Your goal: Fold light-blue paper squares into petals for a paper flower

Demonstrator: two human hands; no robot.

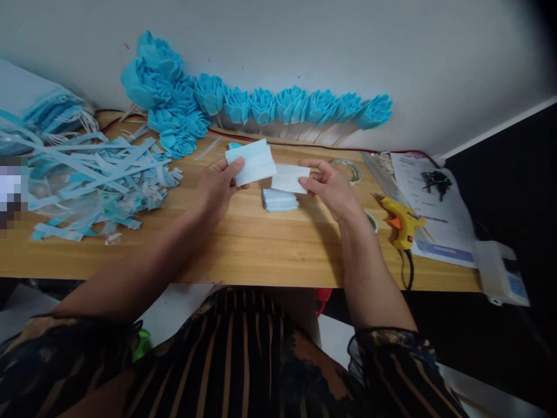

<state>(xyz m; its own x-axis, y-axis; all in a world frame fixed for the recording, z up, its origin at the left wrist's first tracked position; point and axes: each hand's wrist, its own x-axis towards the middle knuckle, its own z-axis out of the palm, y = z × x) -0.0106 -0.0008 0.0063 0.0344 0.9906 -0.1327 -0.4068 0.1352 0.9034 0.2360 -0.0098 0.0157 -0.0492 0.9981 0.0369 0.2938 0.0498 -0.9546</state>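
My left hand grips a pale blue rectangular piece of fabric, thumb on top and fingers beneath. Pinched between thumb and fingers of my right hand is a smaller whitish piece of fabric. The two pieces meet or overlap at their near edges; I cannot tell whether they touch. Just below them on the wooden table lies a small stack of pale blue fabric pieces. A bit of brighter blue shows behind the left piece.
Several blue fabric flowers on sticks lean along the wall. A heap of cut blue and white strips spreads at left, near a pile of face masks. At right are a yellow glue gun, tape roll, keys and printed sheet.
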